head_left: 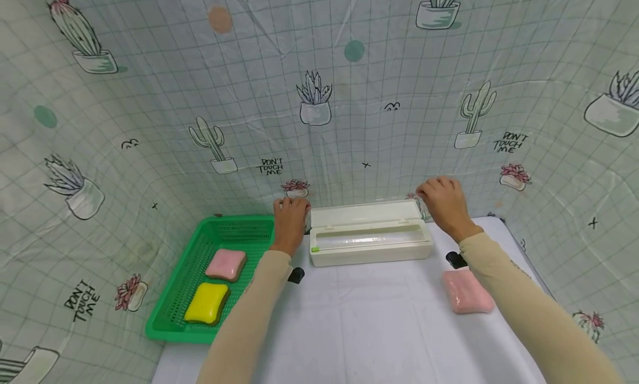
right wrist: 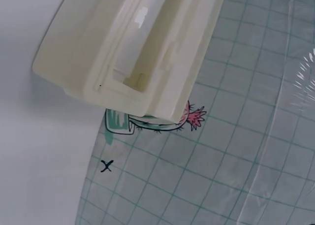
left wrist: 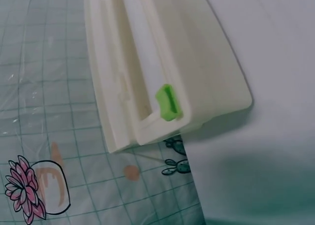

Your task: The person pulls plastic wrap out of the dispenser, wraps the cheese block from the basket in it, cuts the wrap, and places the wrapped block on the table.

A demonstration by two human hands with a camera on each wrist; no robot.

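Note:
A long white cling film dispenser (head_left: 371, 254) stands at the back of the table, its lid (head_left: 366, 213) raised and leaning back. A green slide cutter (left wrist: 168, 103) sits at its left end. Inside the long slot lies a pale, glossy roll (right wrist: 142, 30). My left hand (head_left: 291, 222) is raised by the lid's left end, fingers bent. At the lid's upper right corner is my right hand (head_left: 446, 205), fingers curled with the tips inward. Whether the fingers grip the lid or thin clear film cannot be made out; neither wrist view shows them.
A green basket (head_left: 160, 323) on the left holds a pink sponge (head_left: 226, 264) and a yellow sponge (head_left: 207, 303). Under the right forearm lies a shiny pink sponge (head_left: 466, 291) on the white table (head_left: 379, 328). A cactus-print sheet (head_left: 319, 145) rises behind.

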